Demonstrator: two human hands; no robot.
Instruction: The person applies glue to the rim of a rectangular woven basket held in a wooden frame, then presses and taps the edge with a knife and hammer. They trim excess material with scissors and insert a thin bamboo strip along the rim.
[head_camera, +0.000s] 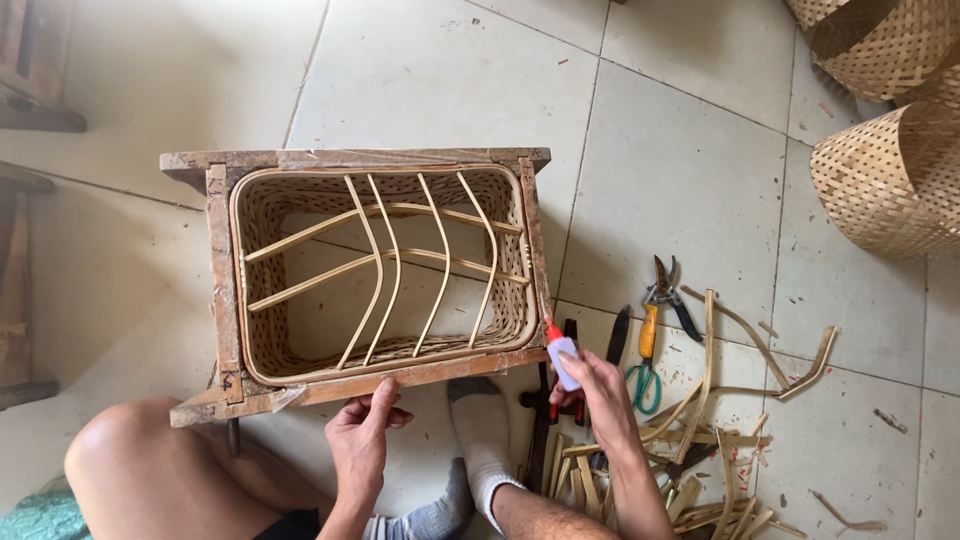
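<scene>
A woven bamboo basket (262, 215) sits inside a rough wooden frame (222, 270) on the tiled floor, with several bent bamboo ribs (385, 262) crossing its open top. My left hand (360, 432) grips the frame's near rail with thumb on top. My right hand (590, 392) holds a small white glue bottle with a red nozzle (560, 352), its tip pointing at the frame's near right corner.
Pruning shears (662, 300), green-handled scissors (642, 385), a dark knife (618, 335) and many bamboo offcuts (700, 440) lie right of the frame. Woven baskets (885, 170) stand at top right. My knee (150, 470) and socked foot (482, 440) are below; wooden furniture (20, 260) stands at left.
</scene>
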